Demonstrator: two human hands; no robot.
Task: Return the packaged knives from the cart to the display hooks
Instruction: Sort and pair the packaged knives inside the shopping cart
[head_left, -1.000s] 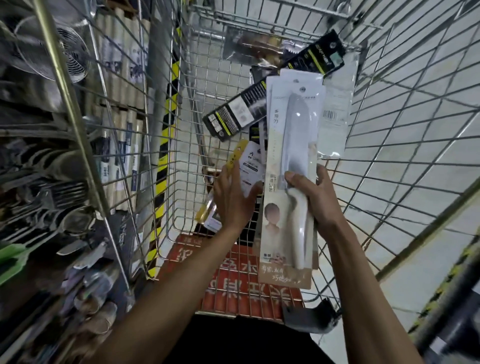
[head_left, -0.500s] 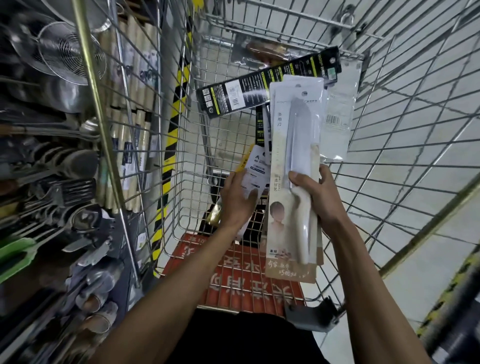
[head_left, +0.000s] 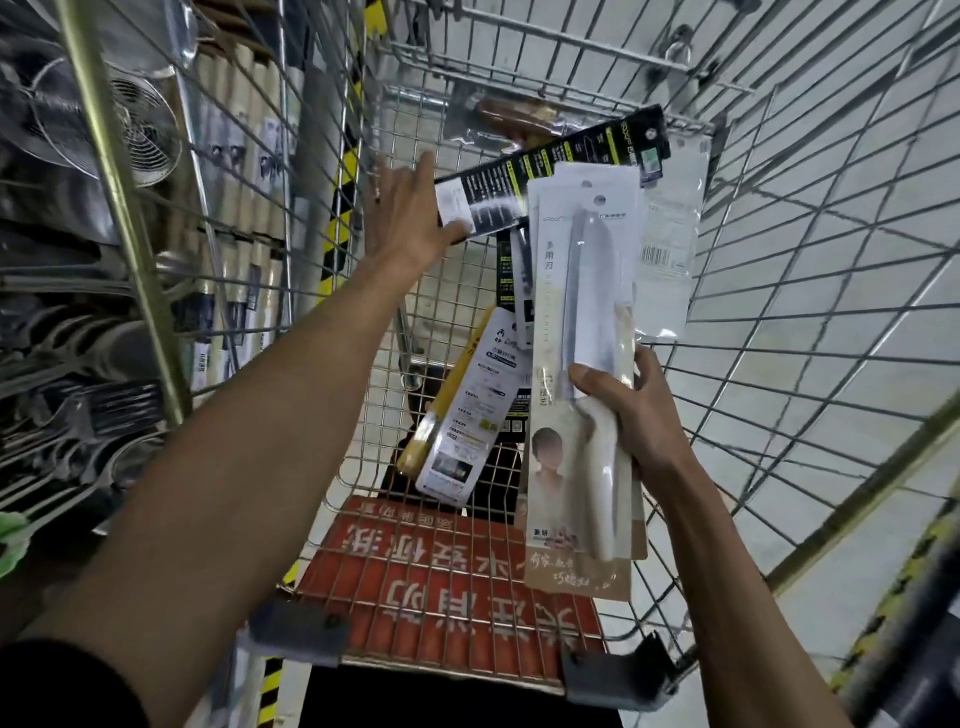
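My right hand (head_left: 636, 421) holds a stack of white packaged knives (head_left: 582, 322) upright above the wire cart (head_left: 779, 291), thumb across the front one's handle. My left hand (head_left: 408, 213) is stretched to the far part of the cart, at the left end of a long black packaged knife (head_left: 550, 182) that lies slanted; the thumb sits in front of the pack and the fingers behind it. A white pack with a yellow-handled tool (head_left: 462, 410) leans in the cart below. Another pack with a brown-handled knife (head_left: 511, 119) rests against the far wall.
A clear hanging pack with a barcode (head_left: 667, 260) stands behind the white stack. The red seat flap (head_left: 447, 571) covers the near end of the cart. Shelves on the left hold wire strainers (head_left: 78, 119), rolled packs (head_left: 239, 218) and metal utensils (head_left: 78, 415).
My left hand has left the yellow-handled pack low in the cart and moved up and away to the end of the black pack. The right hand's stack has hardly moved.
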